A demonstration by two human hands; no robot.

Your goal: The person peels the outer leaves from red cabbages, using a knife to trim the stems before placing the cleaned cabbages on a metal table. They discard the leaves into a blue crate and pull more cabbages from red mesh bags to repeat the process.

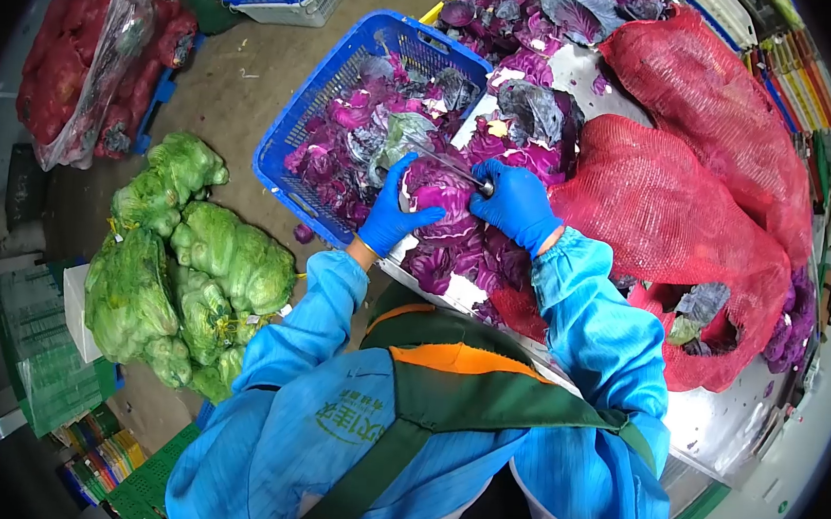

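The left hand, in a blue glove, is closed on the left flank of the red cabbage, fingers wrapped over its near side, just beside the blue basket of loose purple leaves. The cabbage sits between the two hands at the near edge of the steel table, touching both; it is a rounded purple head with pale veins, and the knife lies across its top, long axis running from lower right up-left toward the basket. The right hand, also gloved, is clenched on the knife handle against the cabbage's right side, with the red mesh sack just beyond
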